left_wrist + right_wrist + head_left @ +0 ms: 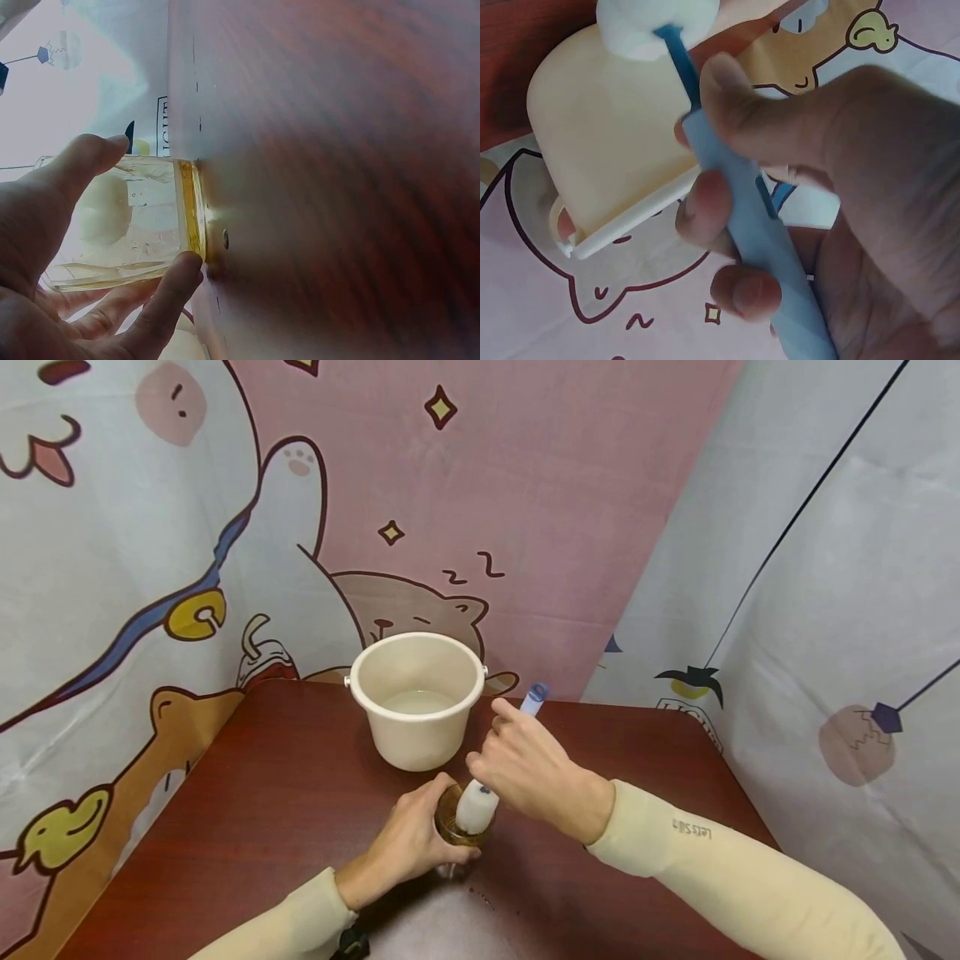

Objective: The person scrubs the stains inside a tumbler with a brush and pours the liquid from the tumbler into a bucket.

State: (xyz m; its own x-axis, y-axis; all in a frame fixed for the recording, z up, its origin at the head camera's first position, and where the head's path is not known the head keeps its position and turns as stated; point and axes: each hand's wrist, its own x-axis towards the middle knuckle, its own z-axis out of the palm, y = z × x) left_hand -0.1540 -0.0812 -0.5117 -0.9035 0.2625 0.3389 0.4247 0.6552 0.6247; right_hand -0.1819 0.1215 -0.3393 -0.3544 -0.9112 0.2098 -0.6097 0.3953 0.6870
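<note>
My left hand [412,835] grips an amber-tinted clear glass cup [159,217], thumb on one side and fingers round the other. The cup's thick base is close to the tabletop in the left wrist view. In my right hand [534,767] is a cup-cleaning brush with a white sponge head [476,808] and a light blue handle [742,202]. The thumb and fingers wrap the handle, which slants up to the right. The sponge head sits in the cup's mouth and shows through the glass. Droplets dot the cup wall.
A cream bucket [420,743] with some water at its bottom stands just beyond the cup, near the table's back edge. Small wet spots lie on the dark red-brown table [285,810] beside the cup. Cartoon-printed cloth [555,527] hangs behind and around the table.
</note>
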